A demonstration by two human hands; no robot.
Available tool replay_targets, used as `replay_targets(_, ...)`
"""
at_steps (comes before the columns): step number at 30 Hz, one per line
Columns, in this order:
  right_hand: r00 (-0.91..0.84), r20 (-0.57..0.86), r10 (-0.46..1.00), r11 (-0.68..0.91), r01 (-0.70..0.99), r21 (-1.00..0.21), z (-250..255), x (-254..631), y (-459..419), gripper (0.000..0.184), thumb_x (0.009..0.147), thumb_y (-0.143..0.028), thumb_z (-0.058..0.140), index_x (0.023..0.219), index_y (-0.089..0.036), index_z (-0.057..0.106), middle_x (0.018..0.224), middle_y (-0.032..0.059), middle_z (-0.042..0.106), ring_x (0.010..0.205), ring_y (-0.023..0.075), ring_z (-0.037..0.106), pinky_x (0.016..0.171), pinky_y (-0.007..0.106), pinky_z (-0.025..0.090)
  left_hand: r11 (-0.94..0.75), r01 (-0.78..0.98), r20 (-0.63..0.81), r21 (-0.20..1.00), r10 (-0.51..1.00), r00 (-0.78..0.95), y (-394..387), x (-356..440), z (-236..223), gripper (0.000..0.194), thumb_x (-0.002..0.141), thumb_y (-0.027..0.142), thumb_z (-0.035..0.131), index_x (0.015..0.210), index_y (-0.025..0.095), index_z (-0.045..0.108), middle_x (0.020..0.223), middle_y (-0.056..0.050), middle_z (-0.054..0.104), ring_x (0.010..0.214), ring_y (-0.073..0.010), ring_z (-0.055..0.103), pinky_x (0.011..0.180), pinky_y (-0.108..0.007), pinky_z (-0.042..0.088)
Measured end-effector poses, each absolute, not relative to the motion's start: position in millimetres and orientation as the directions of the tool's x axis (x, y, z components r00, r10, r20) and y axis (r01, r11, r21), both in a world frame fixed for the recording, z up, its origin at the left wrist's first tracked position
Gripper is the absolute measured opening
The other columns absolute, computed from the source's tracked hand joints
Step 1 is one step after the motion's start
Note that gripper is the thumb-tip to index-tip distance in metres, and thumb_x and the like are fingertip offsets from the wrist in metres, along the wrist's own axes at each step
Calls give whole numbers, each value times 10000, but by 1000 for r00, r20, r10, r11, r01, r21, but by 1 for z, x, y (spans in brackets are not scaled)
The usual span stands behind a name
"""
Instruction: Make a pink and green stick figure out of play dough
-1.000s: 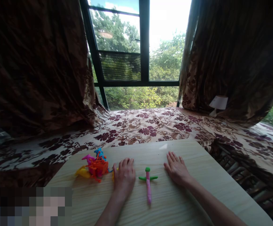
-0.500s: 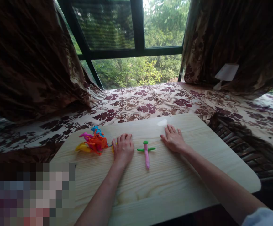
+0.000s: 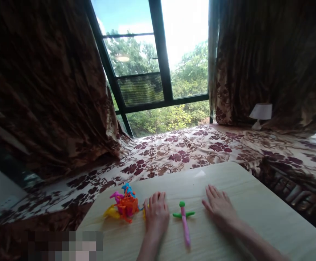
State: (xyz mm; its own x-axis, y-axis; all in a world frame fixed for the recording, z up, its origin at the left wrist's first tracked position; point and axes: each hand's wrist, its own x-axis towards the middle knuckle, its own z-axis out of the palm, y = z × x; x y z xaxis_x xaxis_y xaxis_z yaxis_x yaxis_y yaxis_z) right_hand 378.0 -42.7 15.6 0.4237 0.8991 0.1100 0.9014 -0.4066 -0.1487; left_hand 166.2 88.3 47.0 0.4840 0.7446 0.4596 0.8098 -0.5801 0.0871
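Note:
My left hand (image 3: pixel 157 213) lies palm down on the pale wooden table, its fingers stretched forward. Just past its left side shows a bit of something yellow, mostly hidden by the hand. To the right of that hand is a cross-shaped piece (image 3: pixel 185 224), seemingly of modelling clay, with a pink stem, a green knob on top and green side arms. My right hand (image 3: pixel 220 206) rests flat on the other side of this piece, fingers spread, touching only the tabletop. Left of my left hand sits a heap of bright orange, yellow, pink and blue soft-looking pieces (image 3: pixel 127 206).
The table (image 3: pixel 212 172) has rounded corners and a small shiny patch near its far edge. Beyond it spreads a flowered cloth (image 3: pixel 179 156) up to a window (image 3: pixel 168 87) between dark curtains (image 3: pixel 51 90). A white lamp (image 3: pixel 261 111) stands far right. Pixel blocks cover the lower left.
The view has tilted up, so the table sits lower and more window and sky show. Both hands and the clay pieces keep about the same places on the table.

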Motion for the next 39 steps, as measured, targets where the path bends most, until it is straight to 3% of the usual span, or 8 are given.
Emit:
replay_targets(3, 478, 141, 867, -449, 872, -194, 25, 385, -14, 616, 864, -461, 225, 1333, -67, 301, 1404, 160, 213, 1292, 293, 157, 1001, 535, 72, -565, 823, 469, 53, 742, 479, 84, 164, 48, 347, 812, 169, 381, 1098, 261, 554, 1124, -52, 557, 1044, -204, 461, 960, -389, 237)
replay_targets(7, 489, 172, 855, -434, 857, -279, 27, 380, -23, 583, 847, -414, 275, 1315, -73, 341, 1391, 160, 255, 1286, 295, 179, 1003, 528, 64, -574, 819, 479, -23, 712, 513, 80, 161, 51, 348, 802, 182, 405, 1091, 294, 564, 1125, -38, 572, 1030, -195, 486, 936, -366, 276)
replay_targets(13, 411, 204, 889, -337, 887, -317, 22, 368, -82, 499, 852, -340, 285, 1303, -150, 382, 1386, 94, 291, 1279, 233, 230, 1039, 434, 95, -591, 805, 483, -63, 687, 542, 78, 165, 53, 354, 811, 164, 363, 1075, 257, 578, 1109, -58, 585, 1012, -205, 505, 893, -373, 313)
replay_targets(18, 376, 149, 915, -329, 906, -265, 20, 365, -100, 531, 860, -400, 279, 1323, -148, 343, 1397, 88, 265, 1289, 220, 198, 1042, 419, 90, -606, 795, 447, -3, 711, 543, 81, 170, 49, 346, 825, 164, 345, 1087, 218, 564, 1102, -79, 574, 997, -201, 494, 909, -376, 287)
replay_targets(26, 406, 115, 907, -386, 908, -161, 37, 392, -5, 567, 900, -377, 157, 1356, -46, 219, 1426, 148, 142, 1306, 254, 109, 1015, 487, 66, -597, 796, 417, 99, 751, 512, 86, 167, 47, 334, 828, 197, 362, 1116, 231, 528, 1137, -74, 530, 1043, -202, 443, 940, -376, 250)
replay_targets(30, 289, 82, 954, -280, 955, -101, 30, 369, -55, 535, 894, -409, 207, 1349, -137, 280, 1429, 73, 170, 1309, 214, 113, 1039, 435, 60, -597, 789, 419, 145, 760, 497, 88, 165, 49, 322, 825, 196, 367, 1102, 242, 525, 1130, -66, 524, 1044, -206, 433, 954, -390, 232)
replay_targets(34, 162, 85, 983, -160, 987, -32, 14, 355, -104, 540, 890, -441, 218, 1364, -182, 236, 1430, 39, 167, 1305, 200, 145, 1040, 427, 131, -585, 790, 409, 186, 777, 478, 90, 162, 47, 303, 821, 199, 379, 1084, 257, 518, 1112, -54, 521, 1046, -210, 422, 970, -407, 215)
replay_targets(39, 355, 125, 926, -361, 932, 25, 14, 382, -40, 524, 890, -394, 178, 1333, -147, 312, 1407, 86, 251, 1278, 235, 229, 1005, 476, 201, -560, 804, 390, 199, 798, 460, 89, 157, 44, 293, 811, 218, 411, 1082, 286, 499, 1108, -24, 514, 1061, -200, 407, 995, -397, 196)
